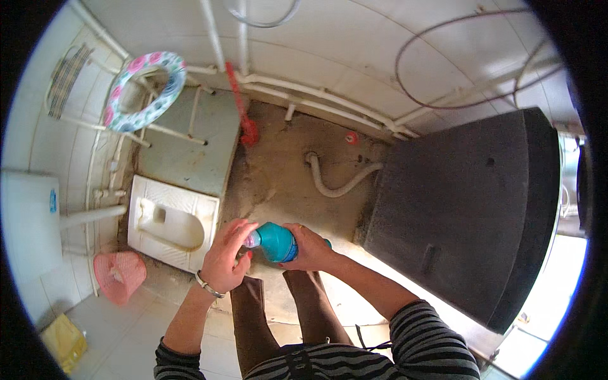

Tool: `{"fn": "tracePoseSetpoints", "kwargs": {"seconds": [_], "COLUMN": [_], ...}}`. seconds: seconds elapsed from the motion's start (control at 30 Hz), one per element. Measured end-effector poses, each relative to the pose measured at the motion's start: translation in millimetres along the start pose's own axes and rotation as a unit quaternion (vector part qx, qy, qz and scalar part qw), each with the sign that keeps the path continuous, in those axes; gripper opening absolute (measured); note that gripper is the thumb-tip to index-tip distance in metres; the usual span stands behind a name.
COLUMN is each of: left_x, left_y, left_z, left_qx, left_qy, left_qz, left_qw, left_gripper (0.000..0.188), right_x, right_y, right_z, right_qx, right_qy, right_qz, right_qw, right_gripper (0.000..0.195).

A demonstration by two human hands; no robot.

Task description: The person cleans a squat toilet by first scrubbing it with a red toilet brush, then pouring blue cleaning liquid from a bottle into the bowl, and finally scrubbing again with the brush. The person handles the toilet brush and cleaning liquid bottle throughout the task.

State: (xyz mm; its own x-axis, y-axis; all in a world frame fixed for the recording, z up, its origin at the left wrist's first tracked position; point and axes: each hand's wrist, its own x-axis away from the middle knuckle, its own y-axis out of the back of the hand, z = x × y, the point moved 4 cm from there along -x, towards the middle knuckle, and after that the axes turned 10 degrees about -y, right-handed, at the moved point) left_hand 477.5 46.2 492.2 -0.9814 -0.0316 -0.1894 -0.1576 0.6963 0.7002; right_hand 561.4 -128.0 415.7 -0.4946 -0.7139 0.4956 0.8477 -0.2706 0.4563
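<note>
A teal plastic bottle (pixel 277 242) lies tilted on its side in front of my body, its pale, pinkish cap (pixel 252 239) pointing left. My right hand (pixel 313 248) is wrapped around the bottle's body, partly hiding its blue label. At the cap is my left hand (pixel 231 254), fingers curved around it; whether they press on it is hard to tell. A bracelet circles the left wrist. To the left of the hands, a white squat toilet (pixel 173 223) is set in the floor.
A dark-topped cabinet or appliance (pixel 451 209) fills the right side. A grey drain hose (pixel 332 192) curves over the floor. Beyond are a red long-handled brush (pixel 247 128) and a frame with a floral toilet seat (pixel 114 102). A pink basket (pixel 119 275) stands left.
</note>
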Motion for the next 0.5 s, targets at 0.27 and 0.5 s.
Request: {"fn": "tracePoseSetpoints", "kwargs": {"seconds": [0.27,0.5], "left_x": [-59.1,-79.4], "left_y": [-37.1,-43.8], "left_z": [-49.8,-71.8], "left_qx": [-0.005,-0.106], "left_qy": [0.009,0.104], "left_qz": [0.153,0.356], "left_qw": [0.988,0.923], "left_gripper": [0.032,0.031], "right_x": [64.3,103.1], "right_y": [32.0,35.5], "right_z": [-29.2,-16.7], "right_qx": [-0.038,-0.08], "right_qy": [-0.088,-0.153], "right_qz": [-0.143,-0.236], "right_qw": [0.985,0.956], "right_gripper": [0.08,0.082]}}
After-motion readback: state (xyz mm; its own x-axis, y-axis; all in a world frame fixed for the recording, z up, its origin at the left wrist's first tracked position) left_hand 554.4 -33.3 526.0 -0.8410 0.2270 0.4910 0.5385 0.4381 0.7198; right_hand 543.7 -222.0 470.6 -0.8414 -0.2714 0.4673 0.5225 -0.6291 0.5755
